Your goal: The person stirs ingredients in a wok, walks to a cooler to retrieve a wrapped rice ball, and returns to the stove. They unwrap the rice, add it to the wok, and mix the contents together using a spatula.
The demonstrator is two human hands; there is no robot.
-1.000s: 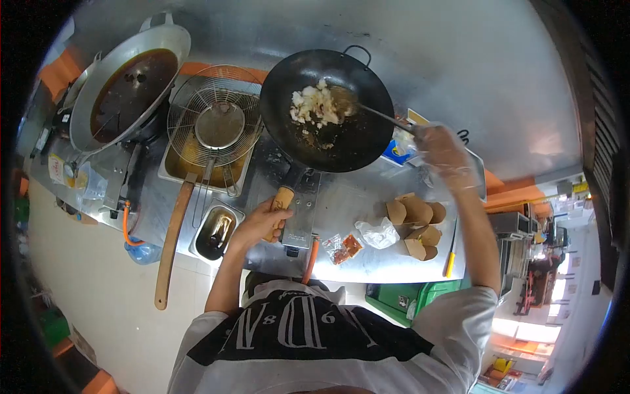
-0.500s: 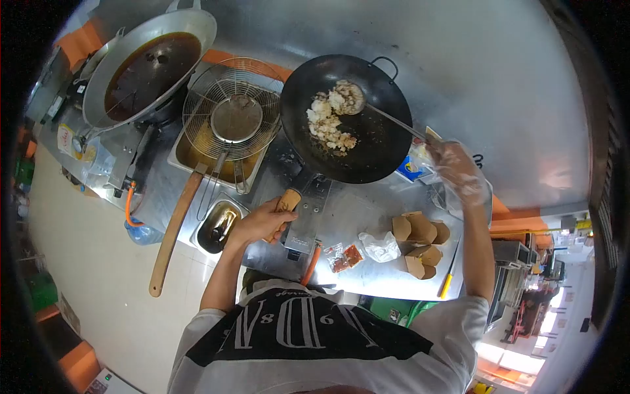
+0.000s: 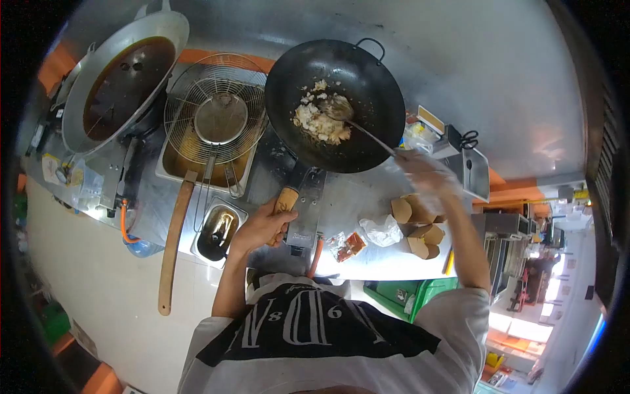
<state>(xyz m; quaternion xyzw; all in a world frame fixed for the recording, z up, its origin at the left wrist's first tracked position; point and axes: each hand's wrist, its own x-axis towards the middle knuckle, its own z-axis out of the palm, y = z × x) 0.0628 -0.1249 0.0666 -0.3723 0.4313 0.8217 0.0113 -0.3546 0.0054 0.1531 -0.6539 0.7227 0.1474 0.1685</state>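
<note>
My left hand (image 3: 260, 230) is closed around the wooden handle (image 3: 287, 199) of a dark wok (image 3: 374, 85). Rice with darker bits (image 3: 319, 123) lies in the middle of the wok. My right hand (image 3: 426, 174), in a clear plastic glove and blurred by motion, grips the end of a metal ladle (image 3: 371, 136). The ladle's bowl (image 3: 337, 108) rests on the rice. Below my right forearm stand opened brown cardboard boxes (image 3: 425, 241), partly covered by the arm. A crumpled white plastic bag (image 3: 382, 231) and a small packet of red sauce (image 3: 353, 247) lie beside them.
A large pan of dark liquid (image 3: 174, 29) stands at the far left. Wire strainers (image 3: 221, 118) with a long wooden handle (image 3: 176, 253) lie over a metal tray (image 3: 246, 172). A small metal container (image 3: 220, 231) sits in front. Scissors (image 3: 469, 140) lie near a tray at right.
The ladle and my right hand have moved down and left, and its bowl now presses into the rice. The view has shifted slightly. My left hand keeps its grip on the handle.
</note>
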